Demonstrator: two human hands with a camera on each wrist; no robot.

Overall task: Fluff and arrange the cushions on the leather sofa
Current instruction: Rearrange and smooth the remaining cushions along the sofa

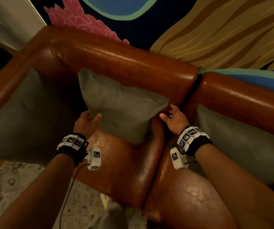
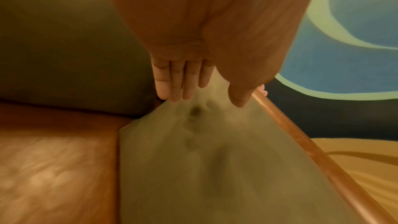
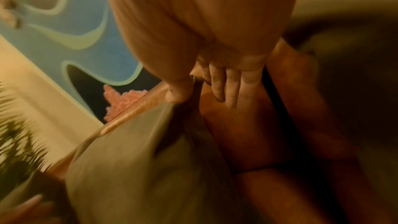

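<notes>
A grey cushion [image 1: 121, 106] [image 2: 193, 168] [image 3: 133, 168] leans tilted against the backrest of the brown leather sofa [image 1: 124, 63]. My left hand [image 1: 88, 119] [image 2: 204, 101] lies flat against the cushion's left side, fingers straight and together, thumb spread onto the fabric. My right hand [image 1: 171, 114] [image 3: 200, 98] is at the cushion's right corner. Its thumb touches the cushion's edge and its fingers are spread over the leather behind. Neither hand grips the cushion.
A second grey cushion [image 1: 25, 113] [image 2: 75, 40] rests against the left armrest, and a third [image 1: 232, 138] leans on the backrest of the right seat. A painted mural [image 1: 215, 30] covers the wall behind. A pale patterned rug [image 1: 17, 187] lies in front of the sofa.
</notes>
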